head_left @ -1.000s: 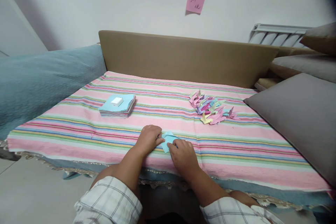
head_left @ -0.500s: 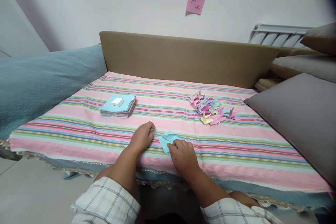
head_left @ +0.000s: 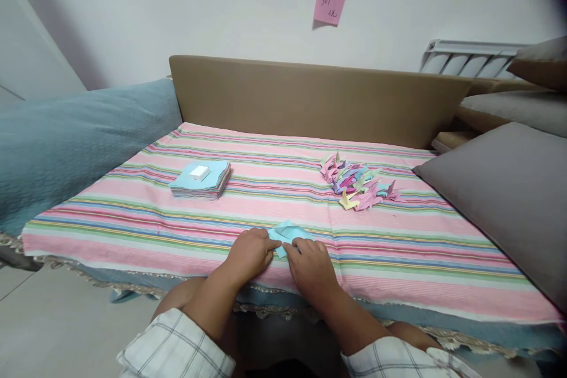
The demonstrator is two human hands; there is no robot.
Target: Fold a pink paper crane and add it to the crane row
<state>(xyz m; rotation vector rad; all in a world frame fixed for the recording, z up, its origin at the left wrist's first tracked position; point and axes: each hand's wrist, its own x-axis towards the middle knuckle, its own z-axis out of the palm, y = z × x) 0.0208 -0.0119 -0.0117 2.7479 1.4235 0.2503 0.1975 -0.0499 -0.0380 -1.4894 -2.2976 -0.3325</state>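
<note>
A partly folded light-blue sheet of origami paper [head_left: 290,231] lies on the striped cloth close to the front edge. My left hand [head_left: 251,253] is at its left side, fingers closed with the fingertips on the paper's near left part. From the right, my right hand [head_left: 312,263] grips the near right part between thumb and curled fingers. Both hands cover some of the paper, so its full outline is hidden. Further back to the right sits a cluster of folded paper cranes [head_left: 354,183] in pink, purple, yellow, green and blue.
A stack of square paper [head_left: 199,189] with a small white block [head_left: 199,173] on top stands at the left. Grey cushions [head_left: 505,189] fill the right side. A brown backrest [head_left: 310,97] and a blue-covered armrest [head_left: 88,136] border the striped cloth [head_left: 274,153].
My left hand let go of the blue paper, drew back to the left, and has now returned to it. My right hand has stayed on the paper throughout.
</note>
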